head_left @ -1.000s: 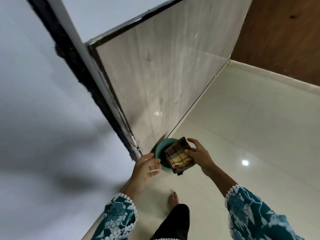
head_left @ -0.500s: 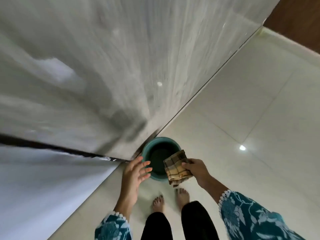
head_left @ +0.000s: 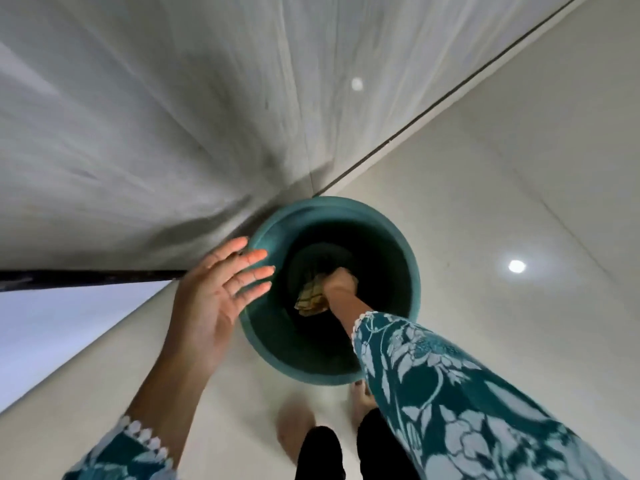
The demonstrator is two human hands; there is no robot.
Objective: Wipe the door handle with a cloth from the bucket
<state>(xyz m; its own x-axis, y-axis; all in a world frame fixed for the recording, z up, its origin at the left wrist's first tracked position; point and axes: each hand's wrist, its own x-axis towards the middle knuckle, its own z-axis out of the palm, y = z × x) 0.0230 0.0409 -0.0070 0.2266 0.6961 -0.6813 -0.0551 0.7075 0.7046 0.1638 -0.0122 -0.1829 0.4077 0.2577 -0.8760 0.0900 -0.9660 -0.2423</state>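
Observation:
A teal bucket (head_left: 408,258) stands on the pale tiled floor against the bottom of a light wood-grain door (head_left: 207,116). My right hand (head_left: 341,284) is deep inside the bucket, closed on a folded yellow-brown checked cloth (head_left: 311,299). My left hand (head_left: 221,299) hovers open, fingers spread, just over the bucket's left rim, holding nothing. The door handle is out of view.
My bare feet (head_left: 296,433) stand just in front of the bucket. A dark door-frame edge (head_left: 86,276) and a white wall (head_left: 52,334) lie at the left. Glossy floor tiles (head_left: 519,168) spread to the right.
The view has tilted down and closed in on the bucket. My right hand has lowered the checked cloth from above the rim down into the bucket. My left hand stays open beside it.

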